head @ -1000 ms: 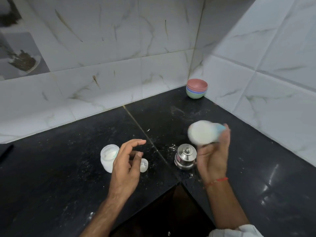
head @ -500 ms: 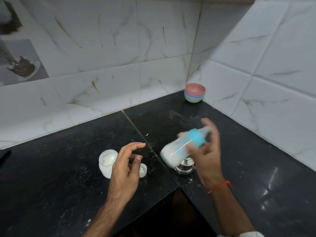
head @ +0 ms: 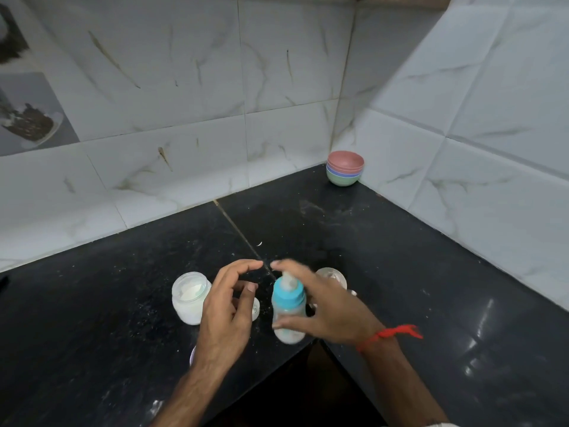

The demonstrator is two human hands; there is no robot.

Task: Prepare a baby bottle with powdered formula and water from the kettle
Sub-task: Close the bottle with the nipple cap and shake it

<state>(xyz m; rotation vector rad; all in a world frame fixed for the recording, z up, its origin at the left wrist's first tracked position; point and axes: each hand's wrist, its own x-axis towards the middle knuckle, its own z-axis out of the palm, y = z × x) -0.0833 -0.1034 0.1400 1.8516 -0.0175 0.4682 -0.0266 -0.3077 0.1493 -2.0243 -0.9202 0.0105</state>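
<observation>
Your right hand [head: 326, 306] grips the capped baby bottle [head: 288, 306], upright at the tabletop [head: 431, 272] front edge, probably just touching down. Left hand [head: 226, 306] hovers loosely spread, holding nothing. Seat the base flat before letting go. Count: one bottle, one open powder jar [head: 188, 295], one steel kettle [head: 334, 277], four stacked bowls [head: 345, 167].

Dim, cool light falls evenly on the pale wall tiles [head: 277, 72]. The black counter [head: 431, 272] shows glare streaks near its right edge. The right hand [head: 326, 306] and bottle [head: 288, 306] are motion-blurred. Tile lines bow toward the frame's edges.
</observation>
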